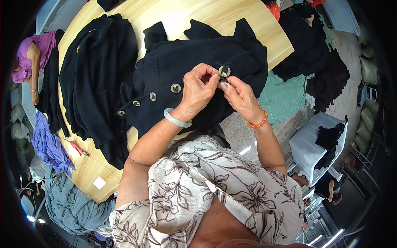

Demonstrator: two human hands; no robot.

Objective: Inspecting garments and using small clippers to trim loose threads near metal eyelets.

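A black knitted cardigan (173, 62) lies spread on the table in front of me, its row of large round buttons running up to the right. My left hand (200, 86), with a pale bangle on the wrist, is closed in a pinch just below the topmost button (224, 71). Opposite it, my right hand (243, 97), wearing an orange bead bracelet, pinches the same spot with thumb and index finger. A small dark bit shows between the fingertips; whether it is cardigan edge or another button I cannot tell. Another button (175, 88) sits left of my left hand.
A second black knit garment (99, 74) covers the left of the wooden table (223, 18). Red-handled scissors or snips (77, 148) and a white paper square (99, 182) lie near its front edge. Green cloth (283, 99) and a white bin (312, 142) stand right; a person (36, 62) is at left.
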